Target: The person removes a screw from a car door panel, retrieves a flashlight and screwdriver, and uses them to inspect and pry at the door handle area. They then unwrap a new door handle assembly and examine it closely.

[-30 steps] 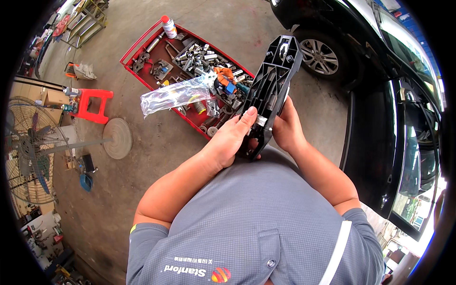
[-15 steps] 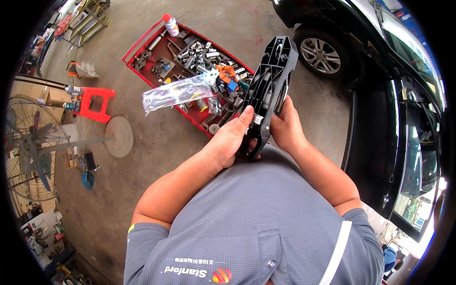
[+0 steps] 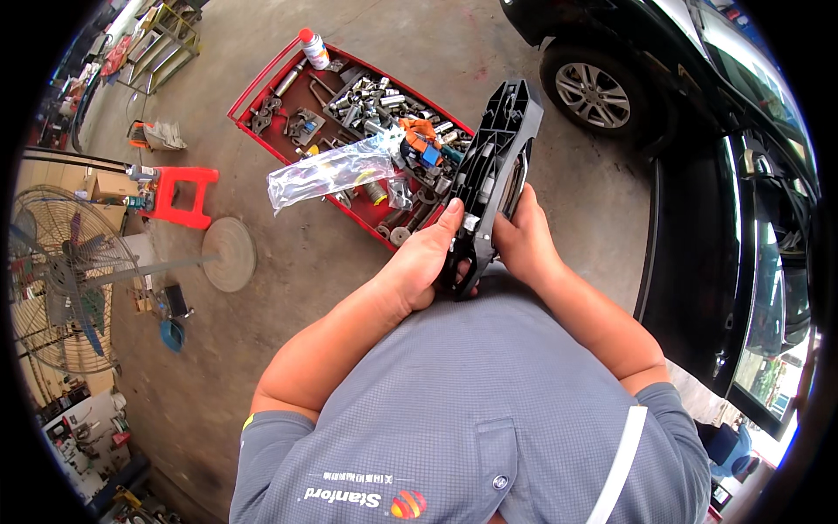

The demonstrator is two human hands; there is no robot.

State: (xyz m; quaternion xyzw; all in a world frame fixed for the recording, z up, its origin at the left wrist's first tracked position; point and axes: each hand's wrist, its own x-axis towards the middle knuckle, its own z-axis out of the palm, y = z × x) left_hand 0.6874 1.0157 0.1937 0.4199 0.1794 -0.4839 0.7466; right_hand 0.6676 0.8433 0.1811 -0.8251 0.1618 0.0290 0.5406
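Note:
A long black plastic car part (image 3: pixel 497 144), with ribs and cavities on its inner side, stands tilted in front of my chest. My left hand (image 3: pixel 426 259) is closed around its lower left side, the thumb lying on the ribbed face and some fingertips showing through its lower end. On the opposite edge my right hand (image 3: pixel 529 237) grips it; the thumb presses at the rim and the other fingers are mostly hidden behind. Small light-coloured pieces sit within the ribs. Beyond it is a clear plastic bag (image 3: pixel 327 175) lying across the tool cart.
Sockets and tools fill the red tool cart (image 3: pixel 279 155), where a spray can (image 3: pixel 315 51) stands at the far corner. To the left are a red stool (image 3: pixel 181 194) and a large fan (image 3: pixel 70 262) with a round base (image 3: pixel 230 253). A black car (image 3: pixel 690 227) with an open door is on the right.
The upper end of the plastic part has dipped slightly toward me. My right thumb shows more at its edge now. Both hands keep their hold, and the surroundings have shifted a little in view.

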